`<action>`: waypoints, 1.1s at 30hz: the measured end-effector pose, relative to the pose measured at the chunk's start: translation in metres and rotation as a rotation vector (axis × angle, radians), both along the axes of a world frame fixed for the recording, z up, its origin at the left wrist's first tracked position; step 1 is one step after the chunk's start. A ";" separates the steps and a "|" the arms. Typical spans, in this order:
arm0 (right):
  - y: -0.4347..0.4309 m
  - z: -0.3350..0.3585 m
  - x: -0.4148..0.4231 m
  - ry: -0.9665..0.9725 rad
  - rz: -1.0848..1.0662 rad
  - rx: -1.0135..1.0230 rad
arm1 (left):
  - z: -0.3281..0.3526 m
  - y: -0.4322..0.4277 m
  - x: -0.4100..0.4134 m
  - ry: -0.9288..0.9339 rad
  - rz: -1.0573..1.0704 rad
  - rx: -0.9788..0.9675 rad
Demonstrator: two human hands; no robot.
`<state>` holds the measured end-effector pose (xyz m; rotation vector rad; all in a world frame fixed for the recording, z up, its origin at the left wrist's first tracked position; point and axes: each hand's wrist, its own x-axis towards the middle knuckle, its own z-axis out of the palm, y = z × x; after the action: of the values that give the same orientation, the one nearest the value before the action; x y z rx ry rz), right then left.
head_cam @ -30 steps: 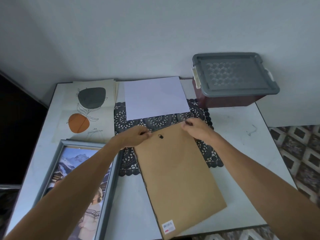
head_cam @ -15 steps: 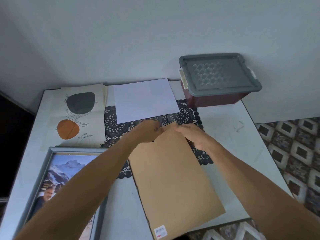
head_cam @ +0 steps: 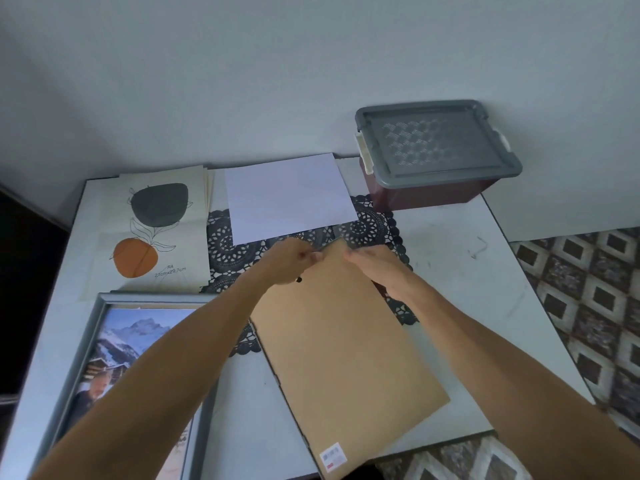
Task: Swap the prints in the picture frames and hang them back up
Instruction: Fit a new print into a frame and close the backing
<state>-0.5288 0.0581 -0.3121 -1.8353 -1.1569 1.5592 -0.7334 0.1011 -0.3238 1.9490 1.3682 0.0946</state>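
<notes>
Lying flat on the white table (head_cam: 467, 271), partly over a black lace mat (head_cam: 225, 244), the brown backing board (head_cam: 346, 341) had both hands at its far edge. The left hand (head_cam: 294, 259) pinched that edge with curled fingers, and the right hand (head_cam: 377, 268) gripped it just beside. A framed mountain photo (head_cam: 114, 344) lay to the left. An abstract print (head_cam: 159, 230), a white sheet (head_cam: 287, 199) and a lidded box (head_cam: 436, 147) lay farther back.

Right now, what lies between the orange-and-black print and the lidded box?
In the head view, a blank white sheet lies between the print and the box, its near edge overlapping the black lace doily.
</notes>
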 end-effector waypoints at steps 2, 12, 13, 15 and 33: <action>-0.003 -0.001 0.010 0.055 0.038 -0.095 | -0.003 0.001 -0.004 0.020 0.026 0.015; -0.010 -0.012 0.023 0.047 0.163 -0.022 | -0.005 -0.006 0.018 0.298 0.017 -0.047; -0.009 -0.014 0.023 0.034 0.159 -0.009 | -0.005 -0.005 0.018 0.261 0.049 -0.081; -0.009 -0.018 0.022 -0.009 0.140 0.014 | -0.006 -0.005 0.020 0.179 0.091 -0.148; -0.033 -0.020 0.055 -0.029 0.236 -0.246 | 0.008 -0.037 0.046 0.281 0.026 0.294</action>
<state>-0.4740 0.0253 -0.3323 -1.9371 -1.2820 1.8859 -0.6871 0.0644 -0.3158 2.2545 1.6372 0.0354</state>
